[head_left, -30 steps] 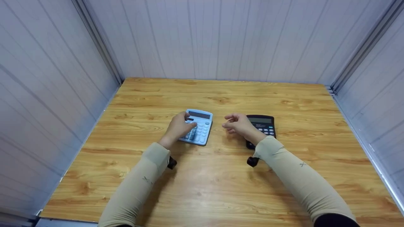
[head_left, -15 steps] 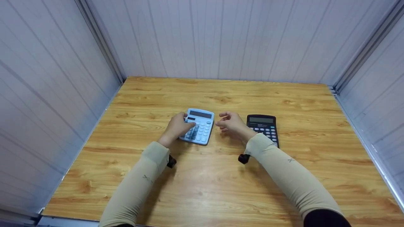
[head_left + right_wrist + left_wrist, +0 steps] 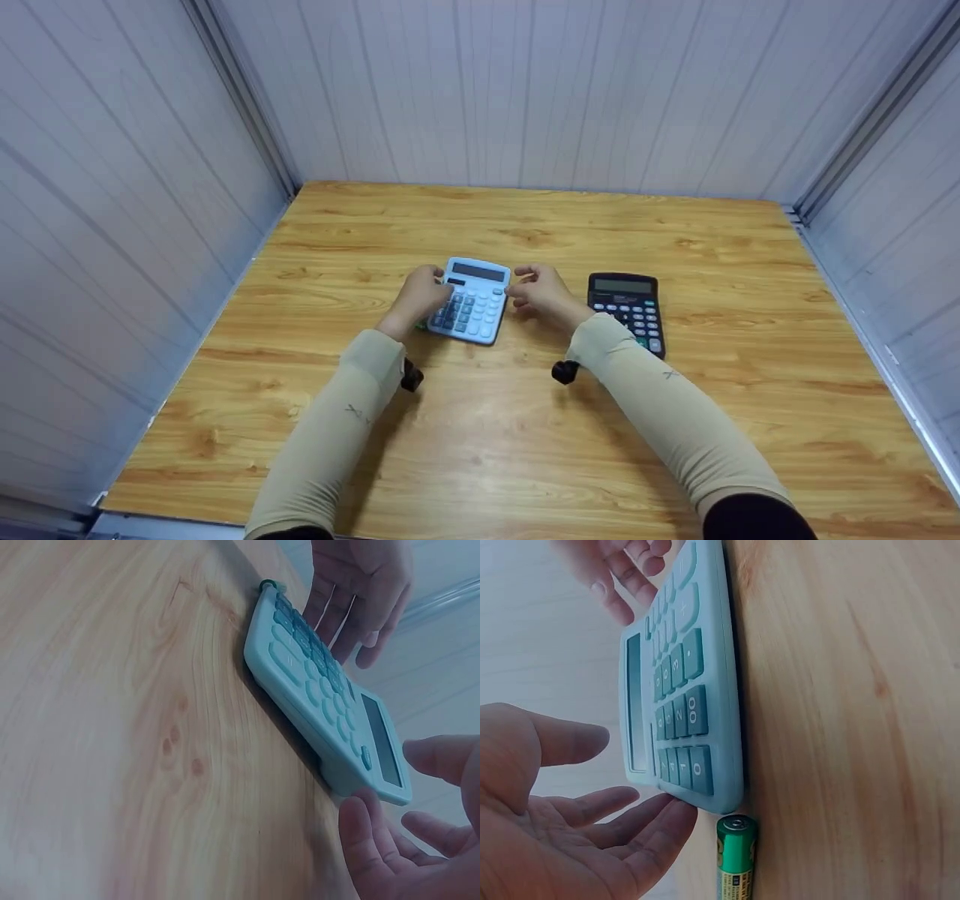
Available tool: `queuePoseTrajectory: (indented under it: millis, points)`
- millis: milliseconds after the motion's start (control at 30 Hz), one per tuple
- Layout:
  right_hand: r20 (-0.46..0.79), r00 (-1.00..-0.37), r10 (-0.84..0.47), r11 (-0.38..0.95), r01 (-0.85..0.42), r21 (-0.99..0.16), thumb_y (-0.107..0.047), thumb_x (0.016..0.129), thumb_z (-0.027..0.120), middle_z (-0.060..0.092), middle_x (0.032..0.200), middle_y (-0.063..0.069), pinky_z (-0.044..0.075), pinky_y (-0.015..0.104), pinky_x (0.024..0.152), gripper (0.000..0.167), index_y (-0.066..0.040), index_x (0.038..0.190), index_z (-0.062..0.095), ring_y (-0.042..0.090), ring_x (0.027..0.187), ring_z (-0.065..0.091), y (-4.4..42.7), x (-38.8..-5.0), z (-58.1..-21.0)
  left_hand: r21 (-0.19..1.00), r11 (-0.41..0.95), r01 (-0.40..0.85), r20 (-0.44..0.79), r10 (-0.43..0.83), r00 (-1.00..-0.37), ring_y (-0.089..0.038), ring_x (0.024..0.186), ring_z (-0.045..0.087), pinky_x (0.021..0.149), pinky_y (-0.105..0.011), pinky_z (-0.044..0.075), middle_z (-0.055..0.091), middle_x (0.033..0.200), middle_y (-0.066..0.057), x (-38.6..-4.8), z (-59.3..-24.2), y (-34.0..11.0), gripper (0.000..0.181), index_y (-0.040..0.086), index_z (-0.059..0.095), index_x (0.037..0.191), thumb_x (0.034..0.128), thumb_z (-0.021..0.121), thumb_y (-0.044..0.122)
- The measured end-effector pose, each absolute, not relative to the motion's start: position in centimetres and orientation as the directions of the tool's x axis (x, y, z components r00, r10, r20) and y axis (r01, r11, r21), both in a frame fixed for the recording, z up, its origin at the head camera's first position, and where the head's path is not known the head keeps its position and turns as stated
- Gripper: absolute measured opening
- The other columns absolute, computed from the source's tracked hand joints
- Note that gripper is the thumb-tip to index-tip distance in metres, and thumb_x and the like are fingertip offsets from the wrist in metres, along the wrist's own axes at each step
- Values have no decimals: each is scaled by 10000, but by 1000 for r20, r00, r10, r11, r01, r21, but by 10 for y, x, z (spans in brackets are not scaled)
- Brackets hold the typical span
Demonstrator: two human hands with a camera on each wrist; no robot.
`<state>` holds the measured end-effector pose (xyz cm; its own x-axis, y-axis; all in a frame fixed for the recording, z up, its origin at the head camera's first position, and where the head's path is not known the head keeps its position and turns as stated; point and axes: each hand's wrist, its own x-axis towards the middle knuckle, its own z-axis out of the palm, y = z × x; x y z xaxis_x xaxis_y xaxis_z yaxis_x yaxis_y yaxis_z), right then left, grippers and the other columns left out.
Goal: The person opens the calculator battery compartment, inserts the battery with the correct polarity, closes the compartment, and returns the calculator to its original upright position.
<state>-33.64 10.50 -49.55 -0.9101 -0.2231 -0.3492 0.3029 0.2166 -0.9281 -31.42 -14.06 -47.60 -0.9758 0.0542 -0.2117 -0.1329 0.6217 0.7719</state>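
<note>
From my end I see 2 bare hands at a light-blue rectangular plastic calculator (image 3: 472, 311), 1 on either side of it. The calculator lies face up near the middle of a yellow-brown wood-grain surface (image 3: 480, 450), its dark display (image 3: 478, 271) at the far end and its keys nearer the person.

The left hand (image 3: 418, 296) is at the calculator's left side. In my left wrist view its fingers are loosely bent and released, with the fingertips right at the calculator's edge and the thumb held apart from it; I cannot tell whether they press on it.

The right hand (image 3: 547, 292) is at the opposite side, near the display end. Its fingers are also released, spread from the thumb; I cannot tell whether the fingertips touch the casing.

A green and gold cylindrical battery (image 3: 736, 844) lies just beside the calculator's near left corner, with 1 metal end toward it.

To the right of the right hand I see a black rectangular calculator (image 3: 637, 319), face up, its near left part hidden by the right beige fabric sleeve (image 3: 667, 405). Pale wood-patterned panels (image 3: 465, 90) stand around the surface.
</note>
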Motion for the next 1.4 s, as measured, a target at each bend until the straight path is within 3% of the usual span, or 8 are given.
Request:
queuePoseTrajectory:
  millis: [300,567,867,1400]
  points:
    - [-336,-915,-222,268,274,-923,-110,1024,730,639,1247,156,604,285,660,561,-17,1525,496,227,869,730,97,-340,-500,771,601,-211,-275,16,-961,-338,1460,519,1247,-504,460,504,1620,-262,-321,-479,-142,536,-97,460,1573,1082,438,117]
    - [-360,-907,-217,273,298,-915,-103,1037,709,673,1083,103,553,273,592,459,-13,1450,529,177,720,666,88,-345,-500,753,629,-193,-262,18,-965,-339,1342,571,1186,-513,515,557,1569,-251,-325,-482,-143,490,-99,537,1525,1073,422,52]
    - [-377,-902,-209,237,328,-915,-77,1095,585,621,916,83,573,263,576,147,-29,1233,571,174,665,628,85,-349,-503,737,650,-183,-248,8,-969,-332,1309,605,1138,-500,556,602,1512,-259,-326,-484,-142,454,-107,584,1471,1061,432,14]
    - [-365,-910,-198,260,310,-914,-79,1112,540,603,909,94,588,253,578,35,-58,1112,512,170,659,620,89,-350,-505,754,632,-179,-240,11,-971,-336,1361,585,1189,-497,520,582,1541,-263,-324,-479,-136,456,-92,578,1487,1076,420,27]
